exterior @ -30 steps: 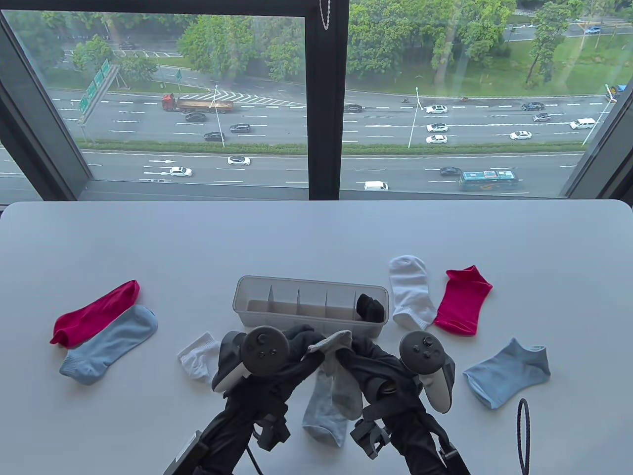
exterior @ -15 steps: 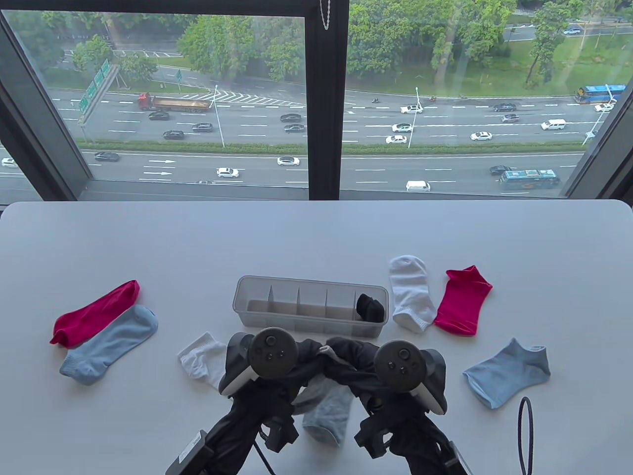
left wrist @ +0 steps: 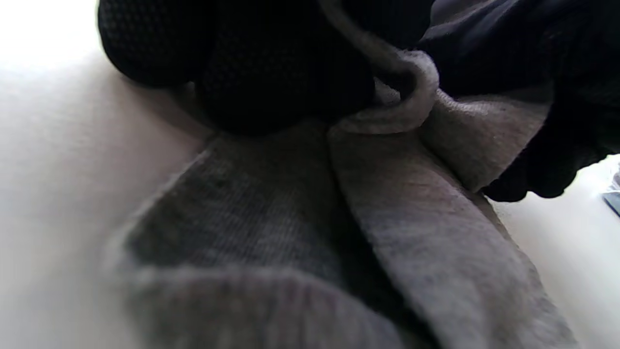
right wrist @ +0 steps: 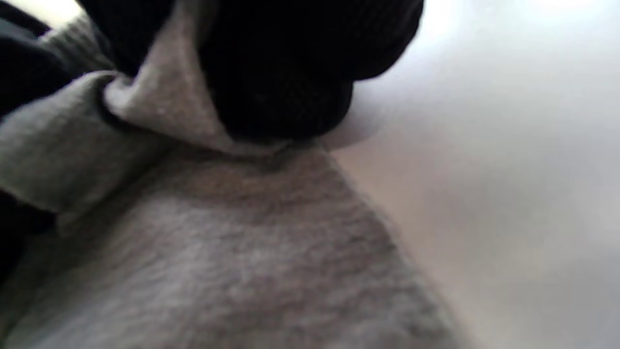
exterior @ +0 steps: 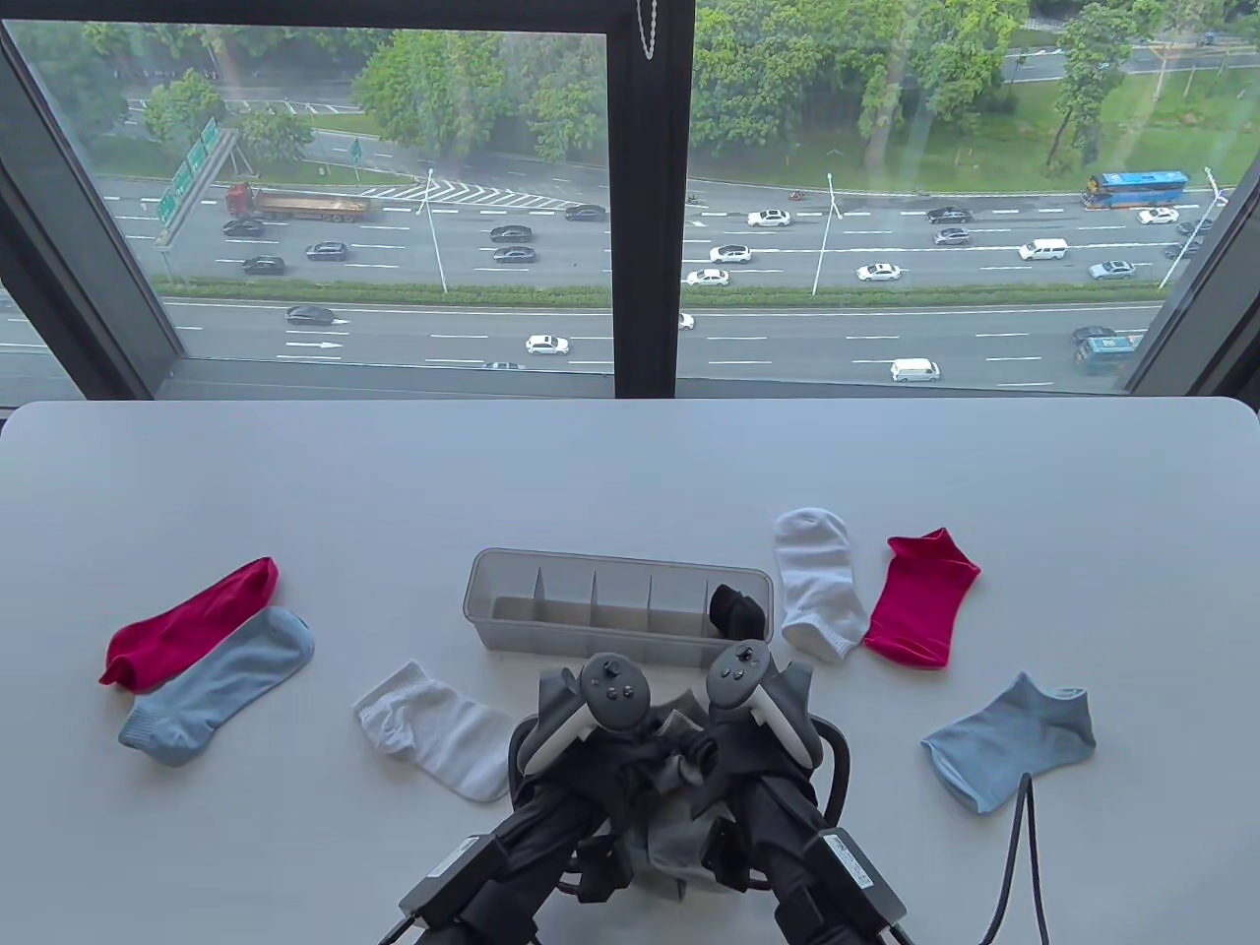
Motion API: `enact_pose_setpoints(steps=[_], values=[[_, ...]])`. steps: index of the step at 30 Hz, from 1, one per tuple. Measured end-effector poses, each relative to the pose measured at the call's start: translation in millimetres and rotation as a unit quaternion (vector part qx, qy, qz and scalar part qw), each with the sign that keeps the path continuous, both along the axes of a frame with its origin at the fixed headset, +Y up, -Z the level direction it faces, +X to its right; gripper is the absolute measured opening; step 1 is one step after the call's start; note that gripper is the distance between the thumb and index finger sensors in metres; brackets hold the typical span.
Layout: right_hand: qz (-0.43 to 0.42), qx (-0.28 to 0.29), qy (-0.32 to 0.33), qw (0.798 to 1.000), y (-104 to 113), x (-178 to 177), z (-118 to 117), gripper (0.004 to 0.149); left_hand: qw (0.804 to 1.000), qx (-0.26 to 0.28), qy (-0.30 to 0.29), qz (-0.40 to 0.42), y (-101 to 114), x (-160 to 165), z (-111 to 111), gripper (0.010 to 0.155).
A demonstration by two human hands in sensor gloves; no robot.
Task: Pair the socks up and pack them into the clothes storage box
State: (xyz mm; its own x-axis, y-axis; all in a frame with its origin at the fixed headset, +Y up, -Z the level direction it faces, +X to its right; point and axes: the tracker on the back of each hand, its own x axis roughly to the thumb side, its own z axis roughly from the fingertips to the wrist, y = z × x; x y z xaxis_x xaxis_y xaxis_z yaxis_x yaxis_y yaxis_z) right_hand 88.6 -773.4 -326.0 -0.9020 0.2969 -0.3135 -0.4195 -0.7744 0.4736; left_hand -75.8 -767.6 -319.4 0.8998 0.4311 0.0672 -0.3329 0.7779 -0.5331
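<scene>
Black gloves, grey-white trackers

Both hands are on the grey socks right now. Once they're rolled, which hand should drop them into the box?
Probably the right hand. It grips the grey socks and sits just below the box end with the black pair, so the neighbouring free compartment is a short reach. The left hand would work too.

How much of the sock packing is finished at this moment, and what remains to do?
Done: one black pair sits in the rightmost compartment of the storage box; the other compartments look empty. In hand: the left hand and right hand both grip the grey socks, bunching them at the near table edge. Left: two red socks, two blue socks and two white socks, all loose and unpaired.
</scene>
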Motion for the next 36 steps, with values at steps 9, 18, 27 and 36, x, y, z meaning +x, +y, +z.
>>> enact_pose_setpoints(steps=[9,18,27,36], values=[[-0.108,0.046,0.077,0.99,7.0,8.5,11.4,0.04,0.994,0.095,-0.047,0.028,52.4,-31.6,4.1,0.078],[-0.161,0.197,0.07,0.965,62.4,11.9,18.5,0.054,0.978,0.081,0.009,0.194,62.5,-58.3,-7.7,0.042],[-0.328,0.129,0.227,0.908,93.0,-0.8,28.9,0.039,0.955,0.157,0.003,0.252,80.2,-61.6,-2.8,0.046],[-0.351,0.01,0.313,0.882,87.8,-21.6,35.7,0.039,0.965,0.15,0.032,0.215,81.7,-64.3,-2.0,0.043]])
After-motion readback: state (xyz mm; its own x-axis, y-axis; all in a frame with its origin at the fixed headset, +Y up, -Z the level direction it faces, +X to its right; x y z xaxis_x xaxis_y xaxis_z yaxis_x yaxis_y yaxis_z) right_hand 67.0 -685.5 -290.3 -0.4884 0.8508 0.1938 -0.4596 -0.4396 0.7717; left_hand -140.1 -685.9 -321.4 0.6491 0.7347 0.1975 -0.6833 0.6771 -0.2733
